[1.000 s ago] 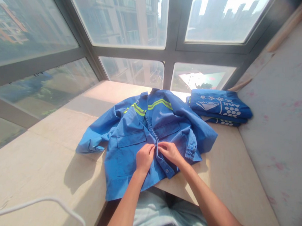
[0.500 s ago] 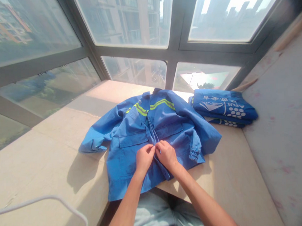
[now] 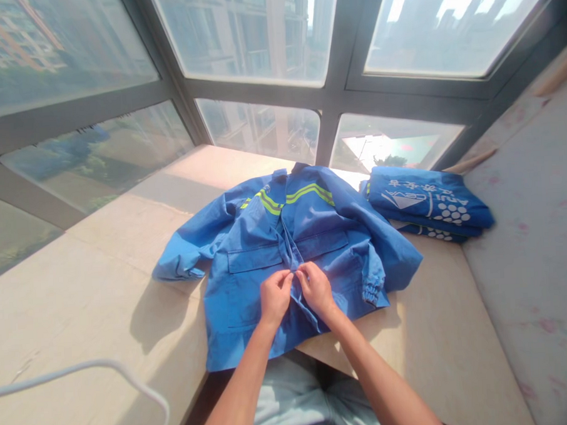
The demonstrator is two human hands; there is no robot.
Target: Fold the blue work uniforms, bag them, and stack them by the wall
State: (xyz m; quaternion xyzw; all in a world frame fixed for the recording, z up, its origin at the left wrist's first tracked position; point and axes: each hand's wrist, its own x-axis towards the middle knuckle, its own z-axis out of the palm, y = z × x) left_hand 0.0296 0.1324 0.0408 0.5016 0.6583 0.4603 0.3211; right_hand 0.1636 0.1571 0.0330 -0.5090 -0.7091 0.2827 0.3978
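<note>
A blue work jacket [image 3: 251,233] with yellow-green stripes across its chest lies front side up, collar pointing toward the windows. My left hand [image 3: 275,294] pinches one front edge of it at the middle. Close beside, my right hand [image 3: 315,288] pinches the other front edge, its fingertips almost meeting those of my left. Whatever fastener may be between the fingertips is too small and covered to make out. The left-hand sleeve spreads out over the surface, while the right-hand one is bent inward with its elastic cuff [image 3: 372,291] near the hem.
Folded blue garments with white print [image 3: 424,200] are stacked at the right, by the patterned wall [image 3: 539,258]. A white cable [image 3: 93,366] curves over the pale ledge [image 3: 80,290] at lower left. Window frames [image 3: 259,93] border the far side.
The whole view has shifted slightly, so everything sits a little further right. Both hands keep their pinch on the jacket front, with only small finger movement.
</note>
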